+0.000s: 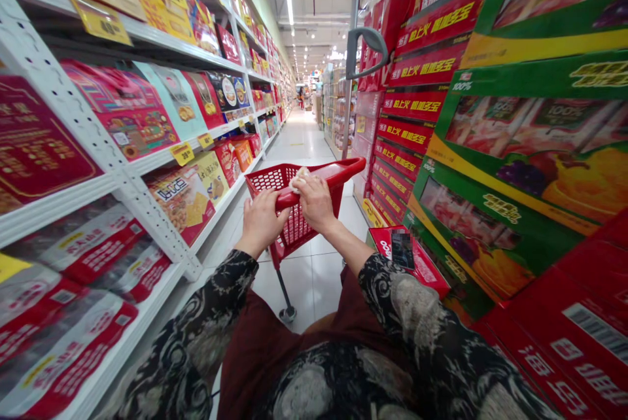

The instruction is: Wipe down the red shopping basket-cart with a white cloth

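Note:
A red plastic shopping cart (pixel 307 227) stands in front of me, its handle bar (pixel 343 170) running from lower left to upper right. The fingers of my left hand (pixel 263 217) are wrapped round the left end of that bar. A crumpled whitish cloth (pixel 299 179) is pressed on the bar under the fingers of my right hand (pixel 315 201). Both hands are close together, the right one slightly farther forward.
White shelves (pixel 147 165) with boxed goods line the left. Stacked red cartons (pixel 407 106) and green juice boxes (pixel 530 125) rise on the right. A phone (pixel 402 248) lies on a red box (pixel 426 266) near my right arm. A tiled aisle runs ahead.

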The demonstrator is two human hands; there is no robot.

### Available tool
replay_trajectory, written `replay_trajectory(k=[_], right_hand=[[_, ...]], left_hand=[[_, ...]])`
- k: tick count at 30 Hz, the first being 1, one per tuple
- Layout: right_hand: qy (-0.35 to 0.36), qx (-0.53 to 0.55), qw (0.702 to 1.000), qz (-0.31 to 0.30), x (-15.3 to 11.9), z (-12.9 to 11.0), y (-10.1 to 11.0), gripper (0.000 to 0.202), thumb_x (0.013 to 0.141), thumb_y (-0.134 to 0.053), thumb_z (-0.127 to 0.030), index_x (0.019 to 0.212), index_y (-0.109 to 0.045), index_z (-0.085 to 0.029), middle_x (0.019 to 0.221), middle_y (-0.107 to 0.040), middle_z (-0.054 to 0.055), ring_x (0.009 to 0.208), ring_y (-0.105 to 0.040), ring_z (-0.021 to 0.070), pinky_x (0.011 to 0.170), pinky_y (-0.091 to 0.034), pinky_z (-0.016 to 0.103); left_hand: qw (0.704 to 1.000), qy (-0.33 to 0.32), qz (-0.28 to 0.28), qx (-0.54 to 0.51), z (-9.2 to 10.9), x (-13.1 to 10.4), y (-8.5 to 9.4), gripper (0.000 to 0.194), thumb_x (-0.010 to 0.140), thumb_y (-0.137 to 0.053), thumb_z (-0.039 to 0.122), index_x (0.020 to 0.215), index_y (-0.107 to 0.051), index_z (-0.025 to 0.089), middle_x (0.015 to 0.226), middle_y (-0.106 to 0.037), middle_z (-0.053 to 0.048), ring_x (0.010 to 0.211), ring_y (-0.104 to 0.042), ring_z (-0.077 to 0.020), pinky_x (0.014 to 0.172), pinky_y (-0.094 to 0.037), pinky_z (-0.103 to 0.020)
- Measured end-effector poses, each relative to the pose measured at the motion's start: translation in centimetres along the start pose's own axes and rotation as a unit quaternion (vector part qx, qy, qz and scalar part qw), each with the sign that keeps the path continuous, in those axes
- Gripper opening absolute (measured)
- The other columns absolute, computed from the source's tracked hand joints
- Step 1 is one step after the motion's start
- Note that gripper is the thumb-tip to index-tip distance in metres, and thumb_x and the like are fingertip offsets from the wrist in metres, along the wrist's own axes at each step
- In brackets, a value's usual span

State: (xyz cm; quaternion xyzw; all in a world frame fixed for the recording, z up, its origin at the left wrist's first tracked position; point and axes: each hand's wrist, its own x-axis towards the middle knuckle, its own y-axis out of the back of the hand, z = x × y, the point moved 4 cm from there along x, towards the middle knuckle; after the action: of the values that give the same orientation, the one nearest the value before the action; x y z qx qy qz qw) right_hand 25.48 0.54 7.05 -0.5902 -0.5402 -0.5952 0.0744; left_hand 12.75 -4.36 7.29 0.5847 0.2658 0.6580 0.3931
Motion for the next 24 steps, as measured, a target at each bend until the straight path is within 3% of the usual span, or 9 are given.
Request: replay_trajectory(k=[5, 9, 14, 17, 20, 24], right_hand=[[0.059, 0.031, 0.998, 0.001, -1.0, -2.3, -0.6, 0.035, 0.084, -0.041, -0.009, 0.110, -0.060, -0.022, 0.128, -0.058, 0.005, 0.128, -0.043, 0.0170, 0.111, -0.023, 0.040], [0.094, 0.033, 0.995, 0.006, -1.0, -2.1, -0.5, 0.034, 0.085, -0.040, -0.009, 0.108, -0.061, -0.021, 0.126, -0.059, 0.006, 0.127, -0.044, 0.0164, 0.113, -0.021, 0.040], [-0.038, -0.014, 0.996, 0.073, 0.9, 2.5, 1.0, 0.039, 0.084, -0.038, -0.008, 0.114, -0.058, -0.021, 0.133, -0.052, 0.007, 0.130, -0.039, 0.0206, 0.109, -0.023, 0.045], [-0.078, -0.021, 0.995, 0.060, 1.3, 4.1, 1.2, 0.038, 0.083, -0.039, -0.008, 0.113, -0.059, -0.020, 0.129, -0.056, 0.008, 0.127, -0.042, 0.0219, 0.107, -0.024, 0.046], [-0.044, -0.012, 0.999, 0.023, 0.7, 2.8, 0.7, 0.038, 0.083, -0.039, -0.008, 0.112, -0.059, -0.022, 0.126, -0.058, 0.006, 0.126, -0.044, 0.0218, 0.106, -0.025, 0.046], [0.019, -0.013, 1.000, -0.010, -0.2, -0.4, 0.0, 0.036, 0.084, -0.041, -0.010, 0.112, -0.059, -0.024, 0.128, -0.057, 0.005, 0.126, -0.043, 0.0204, 0.107, -0.023, 0.045]], left_hand=[[0.999, -0.018, 0.036, -0.018, 0.6, 0.2, -0.1, 0.048, 0.076, -0.048, 0.025, 0.123, -0.048, 0.013, 0.129, -0.054, -0.015, 0.123, -0.047, -0.0278, 0.101, -0.036, -0.045], [0.998, -0.021, 0.050, -0.023, 0.1, 0.1, -0.5, 0.056, 0.073, -0.051, 0.024, 0.127, -0.043, 0.010, 0.130, -0.053, -0.017, 0.123, -0.046, -0.0289, 0.103, -0.035, -0.044], [0.999, -0.024, 0.042, -0.009, -0.4, 0.0, -0.6, 0.058, 0.076, -0.052, 0.030, 0.129, -0.043, 0.008, 0.131, -0.052, -0.019, 0.123, -0.046, -0.0303, 0.104, -0.034, -0.046], [0.999, -0.038, 0.030, -0.006, -0.3, 0.1, -0.5, 0.048, 0.077, -0.051, 0.031, 0.120, -0.052, 0.010, 0.126, -0.056, -0.017, 0.122, -0.048, -0.0290, 0.104, -0.035, -0.044], [0.999, -0.039, 0.021, -0.009, -0.1, 0.0, -0.4, 0.044, 0.077, -0.051, 0.030, 0.116, -0.055, 0.011, 0.127, -0.057, -0.016, 0.124, -0.046, -0.0287, 0.105, -0.034, -0.046], [1.000, -0.004, 0.028, 0.013, 0.4, -0.1, -0.2, 0.045, 0.079, -0.049, 0.031, 0.119, -0.053, 0.013, 0.135, -0.050, -0.017, 0.129, -0.040, -0.0323, 0.105, -0.026, -0.060]])
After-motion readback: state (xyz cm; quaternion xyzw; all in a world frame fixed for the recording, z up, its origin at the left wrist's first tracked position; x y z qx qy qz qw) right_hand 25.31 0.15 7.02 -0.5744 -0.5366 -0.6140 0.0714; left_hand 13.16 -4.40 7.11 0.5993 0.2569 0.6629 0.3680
